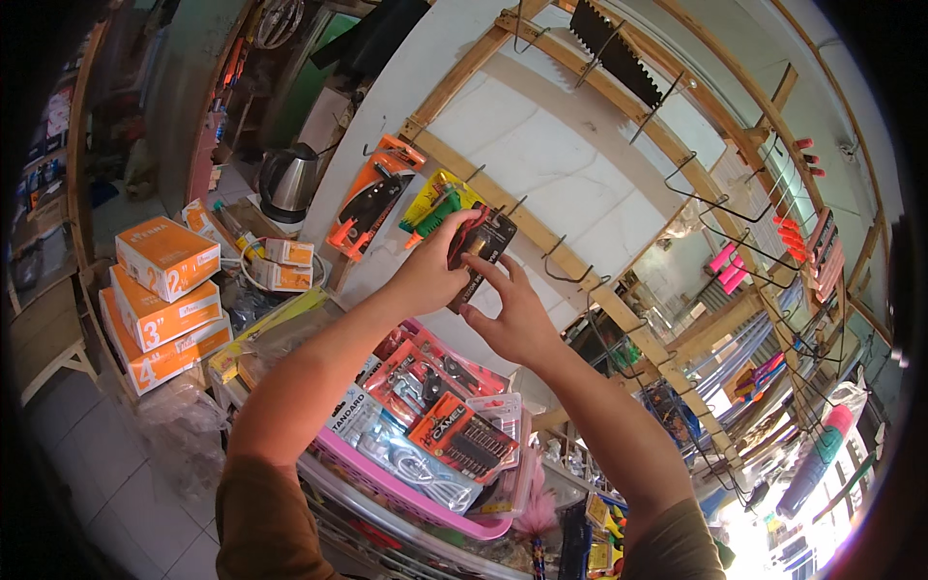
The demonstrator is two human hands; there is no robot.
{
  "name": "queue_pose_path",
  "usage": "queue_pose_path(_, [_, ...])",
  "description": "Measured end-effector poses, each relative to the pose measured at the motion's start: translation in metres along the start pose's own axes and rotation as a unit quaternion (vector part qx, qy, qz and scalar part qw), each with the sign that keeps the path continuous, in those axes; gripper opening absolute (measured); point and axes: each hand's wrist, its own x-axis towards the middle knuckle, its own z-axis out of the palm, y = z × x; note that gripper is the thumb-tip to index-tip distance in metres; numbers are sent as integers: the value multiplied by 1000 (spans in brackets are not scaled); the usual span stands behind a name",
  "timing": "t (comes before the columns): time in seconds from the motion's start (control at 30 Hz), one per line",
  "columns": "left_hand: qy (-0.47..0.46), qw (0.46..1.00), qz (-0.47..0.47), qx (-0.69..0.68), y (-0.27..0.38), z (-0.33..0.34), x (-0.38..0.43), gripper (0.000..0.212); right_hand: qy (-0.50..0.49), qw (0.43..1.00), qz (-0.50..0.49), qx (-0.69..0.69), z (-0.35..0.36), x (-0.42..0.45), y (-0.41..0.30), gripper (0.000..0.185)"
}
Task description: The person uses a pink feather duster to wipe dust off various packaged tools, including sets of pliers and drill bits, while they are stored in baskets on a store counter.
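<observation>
Both hands are raised to a wooden hanging rack. A black and red blister card with a brass nozzle (487, 238) hangs at or beside a wire hook (518, 205). My left hand (437, 270) grips the card's left edge, thumb and fingers around it. The fingertips of my right hand (507, 308) touch the card's front and lower right side, with the fingers apart. Just left of the card hangs a yellow pack with a green spray nozzle (440, 210), and farther left an orange-carded black tool (375, 196).
Below the hands, a pink plastic basket (413, 496) holds several packaged tools. Stacked orange and white boxes (168, 319) stand at left, near a steel electric kettle (288, 183). Several wire hooks stick out of the rack's wooden rail (623, 312); saw blades (616, 54) hang above.
</observation>
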Motion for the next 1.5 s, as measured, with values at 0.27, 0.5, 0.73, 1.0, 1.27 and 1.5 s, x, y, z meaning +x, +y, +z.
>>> queue_pose_path(0.27, [74, 991, 67, 90, -10, -1, -14, 62, 1, 987, -1, 161, 26, 21, 18, 52])
queue_pose_path(0.5, [70, 986, 9, 153, -22, -1, -85, 42, 6, 923, 148, 356, 45, 39, 38, 42])
queue_pose_path(0.73, [80, 956, 87, 267, -47, 13, -121, 29, 60, 890, 183, 413, 75, 58, 84, 38])
queue_pose_path(1.0, [43, 945, 100, 307, -51, 16, -125, 19, 108, 860, 198, 457, 107, 87, 126, 33])
queue_pose_path(1.27, [69, 938, 126, 317, -51, 17, -124, 10, 124, 846, 216, 472, 119, 103, 146, 27])
queue_pose_path(1.5, [53, 936, 123, 326, -55, 18, -122, 3, 73, 853, 244, 455, 111, 83, 148, 35])
